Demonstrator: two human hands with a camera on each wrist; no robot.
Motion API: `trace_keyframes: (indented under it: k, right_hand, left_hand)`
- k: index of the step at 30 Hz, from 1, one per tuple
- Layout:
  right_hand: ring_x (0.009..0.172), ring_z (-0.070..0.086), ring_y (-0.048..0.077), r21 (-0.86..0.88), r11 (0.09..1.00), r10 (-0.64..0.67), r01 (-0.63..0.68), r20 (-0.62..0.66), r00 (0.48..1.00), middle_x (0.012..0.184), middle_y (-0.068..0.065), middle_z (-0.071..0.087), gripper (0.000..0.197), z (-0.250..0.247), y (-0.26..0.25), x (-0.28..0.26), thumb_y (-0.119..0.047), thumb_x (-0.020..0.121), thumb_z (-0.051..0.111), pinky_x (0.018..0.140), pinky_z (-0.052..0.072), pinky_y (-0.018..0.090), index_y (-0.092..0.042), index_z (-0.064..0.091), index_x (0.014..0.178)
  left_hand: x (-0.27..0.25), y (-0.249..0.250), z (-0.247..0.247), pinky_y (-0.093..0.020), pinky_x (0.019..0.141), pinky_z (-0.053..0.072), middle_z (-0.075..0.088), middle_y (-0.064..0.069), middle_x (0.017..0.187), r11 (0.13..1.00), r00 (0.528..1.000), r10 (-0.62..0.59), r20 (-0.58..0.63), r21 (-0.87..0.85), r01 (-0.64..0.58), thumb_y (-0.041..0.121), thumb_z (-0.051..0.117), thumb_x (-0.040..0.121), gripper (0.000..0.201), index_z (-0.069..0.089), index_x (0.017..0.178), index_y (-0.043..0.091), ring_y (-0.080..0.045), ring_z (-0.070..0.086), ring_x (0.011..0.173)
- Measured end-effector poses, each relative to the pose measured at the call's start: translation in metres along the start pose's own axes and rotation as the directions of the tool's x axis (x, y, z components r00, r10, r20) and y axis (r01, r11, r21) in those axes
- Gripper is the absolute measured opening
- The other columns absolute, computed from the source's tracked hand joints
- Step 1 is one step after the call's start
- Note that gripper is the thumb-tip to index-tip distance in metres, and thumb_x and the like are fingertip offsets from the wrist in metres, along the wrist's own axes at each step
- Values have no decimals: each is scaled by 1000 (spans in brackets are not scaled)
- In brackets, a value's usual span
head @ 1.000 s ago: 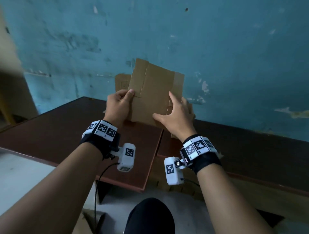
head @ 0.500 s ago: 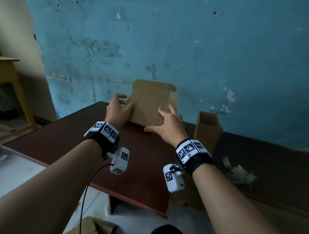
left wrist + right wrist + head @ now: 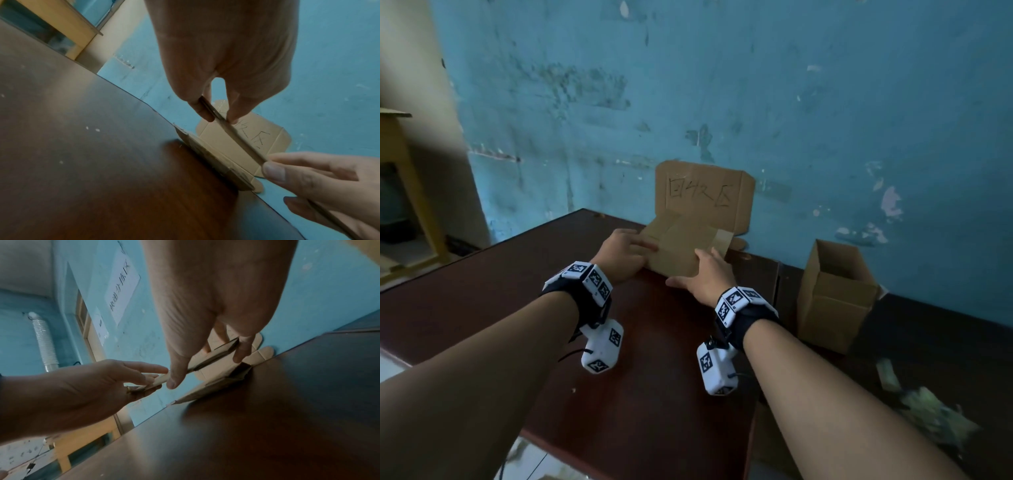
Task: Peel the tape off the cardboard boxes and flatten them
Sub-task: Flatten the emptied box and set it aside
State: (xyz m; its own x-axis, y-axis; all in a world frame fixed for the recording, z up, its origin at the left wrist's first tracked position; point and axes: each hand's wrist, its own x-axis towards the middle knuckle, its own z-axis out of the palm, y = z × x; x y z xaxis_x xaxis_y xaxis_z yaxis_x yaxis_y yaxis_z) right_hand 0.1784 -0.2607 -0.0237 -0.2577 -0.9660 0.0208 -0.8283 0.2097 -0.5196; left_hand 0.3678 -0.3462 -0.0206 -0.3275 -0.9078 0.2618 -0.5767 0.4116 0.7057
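Since the earlier frame, the flattened box (image 3: 681, 248) has come down from upright to just above the table (image 3: 500, 291), pinched by the left hand (image 3: 621, 255) and right hand (image 3: 709, 277) at opposite edges. Beyond the grip, a lettered cardboard sheet (image 3: 705, 195) leans on the blue wall (image 3: 825, 102); an open box (image 3: 834, 294) stands to its right.

A: What's in the bkgd?
B: Blue wall (image 3: 825, 102), paint flaking. Yellow wooden stand (image 3: 400, 192) at far left. Dark brown table (image 3: 482, 301).
A: Anything else?
B: Paper sign (image 3: 123, 280) w/ handwriting & a white ribbed pipe (image 3: 44, 340) on the wall.
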Motion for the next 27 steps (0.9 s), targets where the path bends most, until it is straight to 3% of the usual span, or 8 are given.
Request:
trace_keyframes:
  k: [5, 7, 12, 16, 19, 21, 25, 27]
  right_hand:
    - [155, 34, 41, -61, 998, 12, -5, 112, 994, 172, 16, 29, 98, 17, 8, 36, -56, 91, 77, 123, 38, 47, -14, 33, 167]
    - [154, 36, 43, -95, 995, 13, -1, 134, 991, 171, 17, 33, 92, 20, 10, 49, -59, 93, 73, 122, 39, 47, -15, 37, 165]
    - [156, 32, 43, -174, 984, -15, 39, 138, 990, 171, 11, 37, 92, 21, 12, 72, -75, 94, 64, 126, 32, 51, -23, 38, 166]
    - [158, 32, 38, -213, 975, -33, 68, 166, 986, 170, 16, 38, 84, 25, 9, 87, -65, 101, 62, 124, 36, 49, -13, 40, 163]
    - [159, 30, 39, -240, 969, 7, 47, 221, 975, 171, 21, 33, 81, 32, 7, 97, -58, 103, 64, 125, 35, 47, -8, 40, 162]
    - [158, 31, 40, -252, 967, 23, 38, 234, 972, 170, 22, 34, 78, 41, 10, 105, -53, 104, 66, 123, 33, 47, -7, 40, 161]
    - [164, 9, 43, -335, 942, 57, 30, 247, 967, 177, 22, 9, 86, 53, 16, 112, -56, 106, 60, 128, 19, 54, -13, 21, 170]
    - [159, 28, 43, -297, 954, 45, 28, 237, 970, 171, 24, 29, 68, 48, 17, 114, -44, 110, 57, 125, 28, 50, -9, 36, 164]
  left_hand:
    - [21, -22, 14, -21, 94, 39, 64, 8, 129, 994, 996, -94, 8, 59, 93, 11, 66, 93, 28, 83, 105, 30, -15, 59, 114]
    - [28, -24, 14, -21, 97, 37, 60, 12, 129, 991, 991, -113, 73, 84, 107, 19, 75, 91, 22, 82, 108, 32, -12, 56, 119]
    - [41, -27, 18, -31, 111, 43, 65, 0, 144, 949, 984, -122, 131, 306, 76, 31, 78, 93, 42, 73, 135, 28, -27, 61, 132]
    - [48, -21, 25, -45, 112, 49, 66, -5, 140, 884, 989, -113, 95, 463, 56, 36, 67, 95, 38, 71, 133, 42, -33, 59, 129]
    - [52, -13, 33, -38, 107, 48, 63, -8, 144, 848, 963, -152, 222, 530, 11, 39, 61, 102, 40, 67, 141, 30, -33, 58, 131]
    - [55, -11, 37, -34, 110, 44, 57, -7, 153, 851, 945, -180, 273, 526, 10, 42, 60, 105, 45, 60, 149, 32, -31, 55, 137]
    - [61, -12, 46, -34, 113, 40, 56, -7, 155, 836, 926, -221, 306, 548, 18, 47, 64, 102, 50, 57, 150, 37, -30, 54, 139]
    - [64, -10, 48, -32, 111, 41, 59, -5, 152, 836, 926, -222, 305, 548, 20, 46, 65, 102, 46, 62, 147, 34, -29, 56, 137]
